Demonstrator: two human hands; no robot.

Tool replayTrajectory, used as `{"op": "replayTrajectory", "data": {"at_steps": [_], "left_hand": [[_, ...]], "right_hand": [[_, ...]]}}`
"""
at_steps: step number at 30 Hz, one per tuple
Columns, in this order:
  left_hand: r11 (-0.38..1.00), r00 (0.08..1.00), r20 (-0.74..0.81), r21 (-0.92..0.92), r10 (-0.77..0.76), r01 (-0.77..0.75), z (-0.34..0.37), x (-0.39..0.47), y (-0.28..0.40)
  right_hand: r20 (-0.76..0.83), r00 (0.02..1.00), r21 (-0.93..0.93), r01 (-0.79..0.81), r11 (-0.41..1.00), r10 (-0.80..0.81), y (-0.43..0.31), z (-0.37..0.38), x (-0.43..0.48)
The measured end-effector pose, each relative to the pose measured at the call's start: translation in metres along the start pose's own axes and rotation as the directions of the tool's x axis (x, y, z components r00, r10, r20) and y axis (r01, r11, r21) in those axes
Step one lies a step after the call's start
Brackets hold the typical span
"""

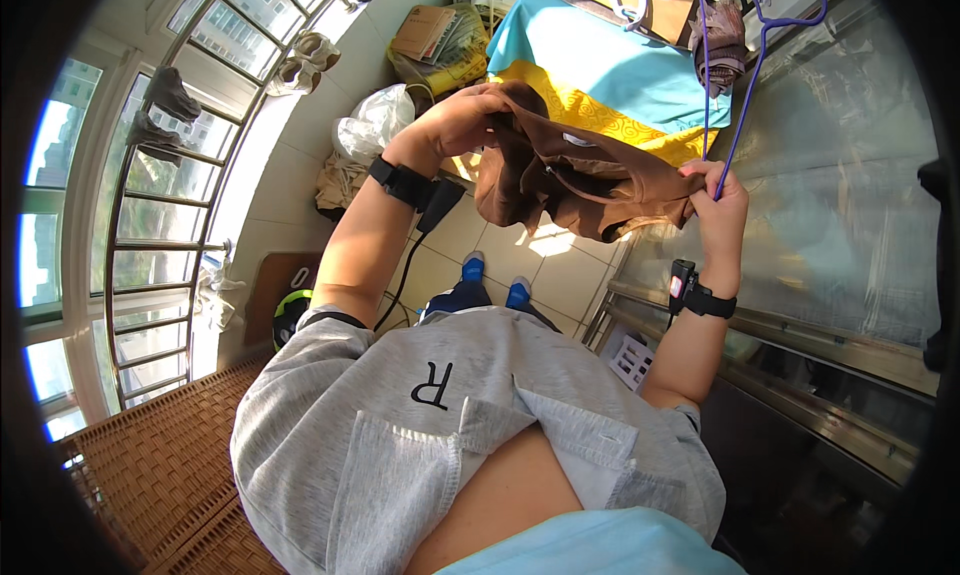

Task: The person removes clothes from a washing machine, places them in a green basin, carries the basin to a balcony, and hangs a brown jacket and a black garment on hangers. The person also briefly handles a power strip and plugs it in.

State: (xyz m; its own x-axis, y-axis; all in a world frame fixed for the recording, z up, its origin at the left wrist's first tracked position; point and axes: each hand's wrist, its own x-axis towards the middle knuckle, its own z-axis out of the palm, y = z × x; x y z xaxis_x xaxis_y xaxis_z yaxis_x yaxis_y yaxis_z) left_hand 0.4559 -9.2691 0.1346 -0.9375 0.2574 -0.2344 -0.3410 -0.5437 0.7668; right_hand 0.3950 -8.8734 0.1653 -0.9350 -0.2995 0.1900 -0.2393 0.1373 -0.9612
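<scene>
A brown garment is stretched between both hands, out in front of my chest. My left hand grips its bunched upper left end. At the other end my right hand pinches the garment's edge, and the lower end of a purple clothes hanger is at the same fingers. The hanger's hook lies toward the upper right. Folds of cloth hide some of my left fingertips.
Beyond the garment is a surface covered by a blue and yellow cloth, bearing light hangers. Shoes rest by the barred window at left. A plastic bag lies near the wall; glass panels stand at right. A wicker piece is lower left.
</scene>
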Motion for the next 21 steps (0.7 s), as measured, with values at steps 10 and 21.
{"op": "replayTrajectory", "data": {"at_steps": [10,21], "left_hand": [[0.938,0.893,-0.301,0.196,0.335,-0.285,0.041,-0.006,0.015],[0.712,0.976,-0.065,0.694,0.208,-0.106,0.038,-0.054,-0.047]], "right_hand": [[0.025,0.998,0.218,-0.069,0.973,0.065,0.002,0.012,-0.033],[0.146,0.987,0.337,-0.120,0.934,0.074,-0.043,0.123,-0.013]]}}
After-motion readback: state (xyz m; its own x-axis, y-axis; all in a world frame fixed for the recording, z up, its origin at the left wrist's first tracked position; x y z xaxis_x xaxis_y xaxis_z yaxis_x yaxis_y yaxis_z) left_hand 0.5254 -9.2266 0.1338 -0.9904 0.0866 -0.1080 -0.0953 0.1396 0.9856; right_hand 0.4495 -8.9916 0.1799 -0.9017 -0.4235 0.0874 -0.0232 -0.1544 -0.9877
